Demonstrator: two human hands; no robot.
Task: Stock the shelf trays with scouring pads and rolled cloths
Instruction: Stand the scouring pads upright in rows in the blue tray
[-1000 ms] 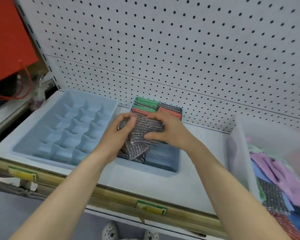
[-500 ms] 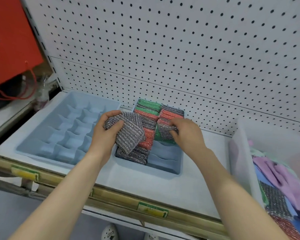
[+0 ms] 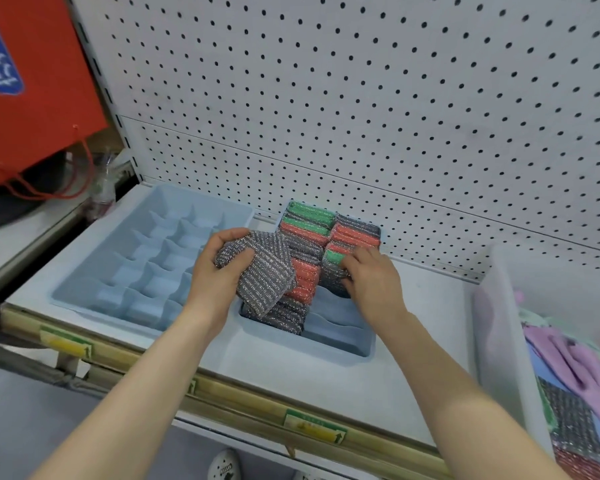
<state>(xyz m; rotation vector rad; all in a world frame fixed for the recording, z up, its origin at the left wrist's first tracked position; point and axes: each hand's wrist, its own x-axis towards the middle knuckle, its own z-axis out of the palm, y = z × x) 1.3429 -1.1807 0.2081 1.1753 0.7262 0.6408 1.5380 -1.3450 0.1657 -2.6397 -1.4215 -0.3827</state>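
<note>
Plainly light and floppy, the grey scouring pad point(image 3: 264, 271) droops from the left hand point(image 3: 213, 275), which grips one corner above the left column of the pad tray point(image 3: 340, 346); pinching both edges should keep it flat. At 3 o'clock the right hand point(image 3: 373, 280) curls on a second pad point(image 3: 330, 273) in the right column. A grid tray point(image 3: 142, 268) lies at 9 o'clock.

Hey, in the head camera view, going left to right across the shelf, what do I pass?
red bag → empty blue grid tray → left hand → grey scouring pad it holds → right hand → clear bin → purple cloth
</note>
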